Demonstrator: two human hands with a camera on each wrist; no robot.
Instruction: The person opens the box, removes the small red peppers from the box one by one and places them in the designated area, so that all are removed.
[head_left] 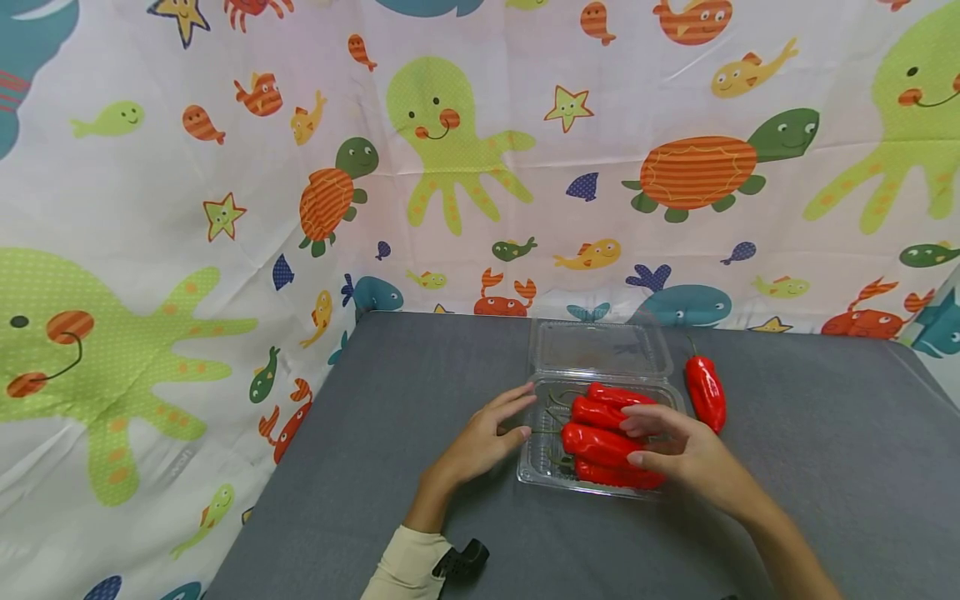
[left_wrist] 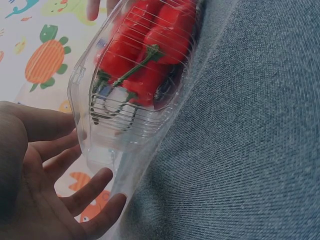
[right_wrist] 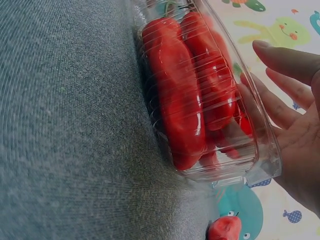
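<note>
Red peppers (head_left: 598, 444) lay side by side in the clear container (head_left: 538, 471), stems left, presumably to nest; a loose pepper (head_left: 706, 393) lay right. Left hand (head_left: 483, 442), fingers spread at the left rim, likely ready to steady; right hand (head_left: 693, 454), fingers relaxed over the peppers' right ends, apparently gripped nothing.

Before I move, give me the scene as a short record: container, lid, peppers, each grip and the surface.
Container: clear plastic box, open
Lid: clear lid, folded back on the far side
Peppers inside: four red peppers visible in the head view, stems to the left
Pepper outside: one red pepper, right of the box
Left grip: at the box's left edge, fingers spread; contact unclear
Right grip: over the peppers' right ends; contact unclear
Surface: grey cloth
</note>
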